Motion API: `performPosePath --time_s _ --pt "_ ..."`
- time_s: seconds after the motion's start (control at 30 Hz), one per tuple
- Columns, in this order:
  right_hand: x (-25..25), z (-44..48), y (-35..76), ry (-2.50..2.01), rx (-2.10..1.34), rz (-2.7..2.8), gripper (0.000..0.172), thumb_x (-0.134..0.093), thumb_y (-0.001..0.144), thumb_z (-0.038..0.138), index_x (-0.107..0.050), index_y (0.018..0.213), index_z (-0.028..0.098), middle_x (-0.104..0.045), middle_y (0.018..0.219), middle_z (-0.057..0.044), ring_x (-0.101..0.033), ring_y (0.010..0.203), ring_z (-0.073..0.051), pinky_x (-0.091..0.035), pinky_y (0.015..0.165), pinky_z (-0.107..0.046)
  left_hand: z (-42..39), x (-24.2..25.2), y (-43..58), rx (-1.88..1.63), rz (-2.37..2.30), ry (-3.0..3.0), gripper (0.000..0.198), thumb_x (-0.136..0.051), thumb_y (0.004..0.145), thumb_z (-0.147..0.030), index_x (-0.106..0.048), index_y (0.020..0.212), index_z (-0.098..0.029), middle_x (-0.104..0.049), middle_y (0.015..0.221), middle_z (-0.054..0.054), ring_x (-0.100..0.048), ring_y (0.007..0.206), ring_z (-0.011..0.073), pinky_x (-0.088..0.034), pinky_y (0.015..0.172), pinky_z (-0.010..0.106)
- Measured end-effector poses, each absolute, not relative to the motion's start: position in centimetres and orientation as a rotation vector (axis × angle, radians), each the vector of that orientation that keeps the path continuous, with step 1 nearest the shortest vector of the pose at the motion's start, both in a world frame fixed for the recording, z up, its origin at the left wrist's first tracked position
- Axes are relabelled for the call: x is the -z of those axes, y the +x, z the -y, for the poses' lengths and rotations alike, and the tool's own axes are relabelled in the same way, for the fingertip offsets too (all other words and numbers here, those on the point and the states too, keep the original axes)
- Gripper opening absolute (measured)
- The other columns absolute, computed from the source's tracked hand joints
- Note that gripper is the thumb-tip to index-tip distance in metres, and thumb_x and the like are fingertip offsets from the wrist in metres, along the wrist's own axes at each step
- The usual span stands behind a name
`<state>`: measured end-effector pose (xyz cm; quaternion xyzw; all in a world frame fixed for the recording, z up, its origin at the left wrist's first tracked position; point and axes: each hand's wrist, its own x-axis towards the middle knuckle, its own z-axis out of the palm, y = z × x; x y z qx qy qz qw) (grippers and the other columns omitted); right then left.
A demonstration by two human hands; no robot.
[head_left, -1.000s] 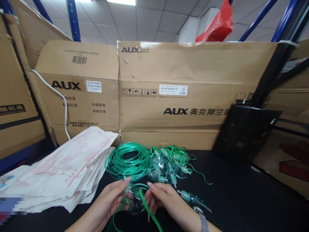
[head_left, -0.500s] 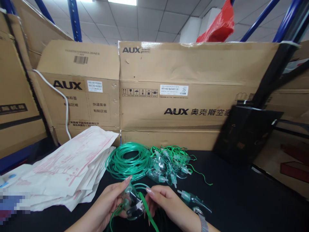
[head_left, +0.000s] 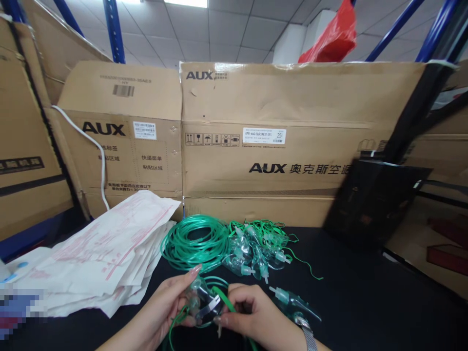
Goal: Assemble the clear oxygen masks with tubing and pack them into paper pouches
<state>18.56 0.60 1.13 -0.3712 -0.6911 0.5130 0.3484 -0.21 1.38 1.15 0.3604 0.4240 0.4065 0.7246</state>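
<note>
My left hand (head_left: 173, 297) is closed around a clear green oxygen mask (head_left: 200, 298), thumb along its top edge and fingers beneath. A shiny metal nose strip (head_left: 210, 306) crosses the mask. From its right side a flat green strap (head_left: 224, 298) runs to my right hand (head_left: 252, 312), whose fingers are curled on it; the thumb tip is at the mask's lower rim. A thin green cord (head_left: 174, 324) hangs below my left hand. Looped green tubing (head_left: 215, 280) shows just behind the mask.
Coiled green tubing (head_left: 195, 243) and a heap of clear masks (head_left: 252, 253) with green straps lie behind my hands. Another clear green piece (head_left: 292, 301) is near my right wrist. White printed pouches (head_left: 106, 258) are stacked at left. Cardboard boxes (head_left: 292, 107) wall the back; a black bag (head_left: 376, 200) leans right.
My right hand has turned and its fingers have curled in, the thumb moving down to the mask's lower rim. The metal strip has tilted slightly. My left hand keeps its hold.
</note>
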Motion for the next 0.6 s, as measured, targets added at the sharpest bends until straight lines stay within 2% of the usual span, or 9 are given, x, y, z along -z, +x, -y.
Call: performPosePath --time_s 0.17,0.3,0.6 --pt "-1.7 -1.2 18.8 -0.928 -1.565 1.479 0.03 -0.062 0.07 0.04 -0.06 0.059 0.013 -0.05 0.052 0.004 -0.032 0.036 -0.002 -0.021 0.037 -0.019 -1.5 -1.3 -0.5 -0.945 -0.895 0.708 0.027 -0.059 0.072 -0.043 -0.058 0.075 -0.017 -0.058 0.057 -0.002 -0.052 0.047 0.0098 -0.042 0.046 0.02" --pt "-1.0 -1.8 18.8 -1.035 -1.521 1.353 0.031 -0.062 0.071 0.041 -0.06 0.057 0.012 -0.04 0.036 0.008 -0.031 0.032 -0.003 -0.021 0.036 -0.018 -1.3 -1.5 -0.3 -0.914 -0.906 0.67 0.025 -0.06 0.071 -0.042 -0.058 0.075 -0.018 -0.061 0.057 -0.002 -0.056 0.049 0.0111 -0.042 0.047 0.02" --pt "-0.6 -1.9 18.4 -1.072 -1.538 1.398 0.036 -0.061 0.07 0.046 -0.061 0.059 0.012 -0.045 0.038 0.006 -0.037 0.032 -0.004 -0.025 0.035 -0.017 -1.1 -2.2 -0.2 -0.902 -0.939 0.695 0.03 -0.063 0.066 -0.045 -0.062 0.077 -0.017 -0.063 0.054 -0.001 -0.06 0.051 0.0148 -0.044 0.051 0.023"
